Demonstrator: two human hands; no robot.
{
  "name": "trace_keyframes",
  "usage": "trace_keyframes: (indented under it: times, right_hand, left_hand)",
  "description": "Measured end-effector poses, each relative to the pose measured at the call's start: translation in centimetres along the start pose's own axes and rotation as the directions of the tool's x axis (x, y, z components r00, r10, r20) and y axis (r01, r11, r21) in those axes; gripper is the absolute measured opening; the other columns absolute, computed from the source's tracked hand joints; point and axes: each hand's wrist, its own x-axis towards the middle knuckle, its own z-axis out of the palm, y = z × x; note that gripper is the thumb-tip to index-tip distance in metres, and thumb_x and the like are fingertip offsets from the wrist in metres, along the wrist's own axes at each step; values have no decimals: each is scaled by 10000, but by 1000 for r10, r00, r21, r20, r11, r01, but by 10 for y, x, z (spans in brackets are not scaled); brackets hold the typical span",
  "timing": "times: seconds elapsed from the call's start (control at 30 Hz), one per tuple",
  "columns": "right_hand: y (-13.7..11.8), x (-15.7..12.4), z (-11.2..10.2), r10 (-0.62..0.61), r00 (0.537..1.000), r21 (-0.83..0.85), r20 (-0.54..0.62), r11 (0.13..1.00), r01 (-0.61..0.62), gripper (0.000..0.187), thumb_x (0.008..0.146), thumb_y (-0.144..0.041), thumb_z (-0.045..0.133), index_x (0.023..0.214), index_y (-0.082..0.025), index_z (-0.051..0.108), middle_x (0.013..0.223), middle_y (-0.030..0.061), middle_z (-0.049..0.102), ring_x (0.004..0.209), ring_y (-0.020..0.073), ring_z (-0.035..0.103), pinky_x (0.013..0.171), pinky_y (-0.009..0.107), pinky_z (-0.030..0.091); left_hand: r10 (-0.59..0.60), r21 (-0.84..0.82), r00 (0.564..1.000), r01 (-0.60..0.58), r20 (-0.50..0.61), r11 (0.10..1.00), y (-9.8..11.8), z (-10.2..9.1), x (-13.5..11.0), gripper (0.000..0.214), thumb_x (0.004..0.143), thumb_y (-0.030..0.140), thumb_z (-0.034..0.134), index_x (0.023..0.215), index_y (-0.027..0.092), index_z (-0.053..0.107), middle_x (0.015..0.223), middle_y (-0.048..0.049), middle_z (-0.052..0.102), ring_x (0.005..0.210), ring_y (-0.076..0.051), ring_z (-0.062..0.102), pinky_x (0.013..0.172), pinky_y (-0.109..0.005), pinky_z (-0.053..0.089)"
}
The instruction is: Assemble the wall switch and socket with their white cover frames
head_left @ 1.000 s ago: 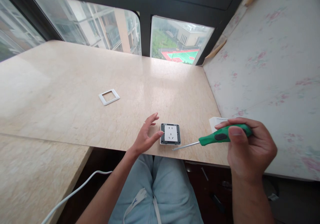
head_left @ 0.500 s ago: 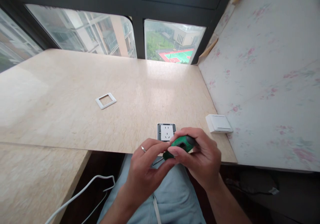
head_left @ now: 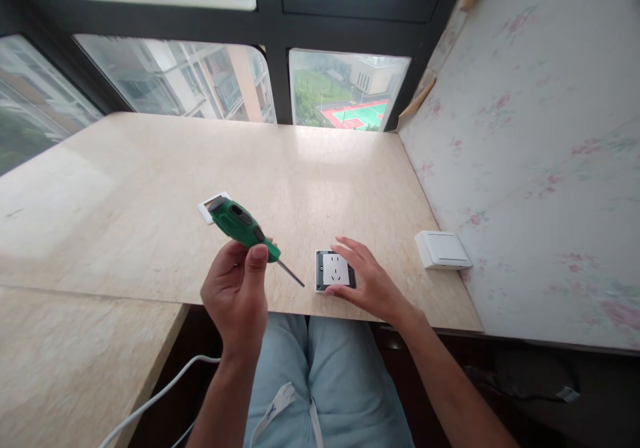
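My left hand (head_left: 237,295) is closed round the green and black handle of a screwdriver (head_left: 243,225), raised above the counter. The metal shaft slants down to the right, its tip in the air left of the socket. A white power socket (head_left: 335,270) in a grey-edged base lies face up near the counter's front edge, without its cover frame. Over its right side my right hand (head_left: 367,278) reaches with fingers spread, thumb by the lower edge and index finger by the upper one. Whether these fingertips touch it I cannot tell.
Behind the screwdriver handle lies a white cover frame (head_left: 206,209), partly hidden. A white wall-switch box (head_left: 443,249) sits by the papered wall (head_left: 540,168). A white cable (head_left: 160,395) hangs at lower left. Windows border the back of the counter (head_left: 280,168).
Both hands held the screwdriver together over my lap. Now the left hand alone has it, up and to the left, while my right hand has let go and moved to the socket.
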Motion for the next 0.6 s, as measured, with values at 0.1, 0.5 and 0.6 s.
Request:
trace_keyframes:
  times: [0.1,0.5,0.6]
  right_hand:
    - [13,-5,6,4,999,-30,41,1000,-2,692,825,-510,770,1424,-272,520,1528,176,487,1427,351,461,1142,590,439]
    - [31,-13,24,-106,994,17,-40,994,106,561,876,-421,732,1392,-289,557,1473,161,549,1413,340,479,1137,591,434]
    - [33,-15,26,-106,993,29,-59,994,108,558,877,-417,733,1390,-286,557,1473,161,549,1411,341,477,1138,597,428]
  left_hand:
    - [15,-9,1000,-15,-1,1000,-9,10,3,233,869,390,765,955,176,736,844,-32,744,763,-148,703,716,-272,598]
    - [36,28,988,-41,148,999,-40,35,-5,184,921,357,704,962,178,721,854,-38,745,775,-154,706,718,-271,587]
    - [36,29,986,-41,161,999,-44,34,-5,163,926,340,699,958,182,721,856,-34,743,777,-150,704,724,-267,584]
